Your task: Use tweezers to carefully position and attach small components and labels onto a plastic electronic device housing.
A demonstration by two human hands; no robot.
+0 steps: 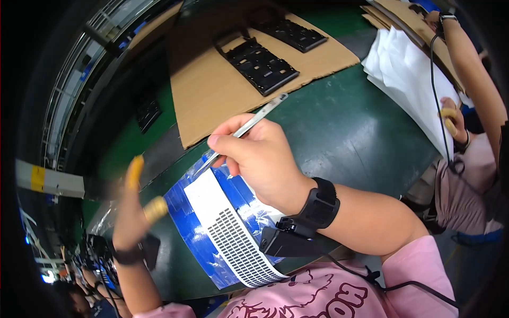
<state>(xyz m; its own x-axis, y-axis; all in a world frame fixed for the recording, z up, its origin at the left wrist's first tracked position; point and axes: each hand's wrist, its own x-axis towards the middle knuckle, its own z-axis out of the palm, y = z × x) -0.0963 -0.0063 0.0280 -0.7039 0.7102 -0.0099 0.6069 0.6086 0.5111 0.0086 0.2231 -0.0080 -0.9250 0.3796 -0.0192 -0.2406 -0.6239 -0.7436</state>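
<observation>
Right hand [262, 156] pinches slim metal tweezers [249, 127], tips touching white perforated label strip [228, 233] on blue film sheet [183, 222], directly below hand. Left hand [132, 212] blurred, raised beside sheet's left edge; grip unclear.

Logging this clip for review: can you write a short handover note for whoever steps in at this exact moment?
Right hand grips metal tweezers, tips on the white sheet of small labels lying on a blue backing at the green table's near edge.
Left hand is raised and blurred, fingertips capped in yellow, holding nothing visible.
Black trays sit on cardboard further back.
How many labels are already picked cannot be told.
</observation>
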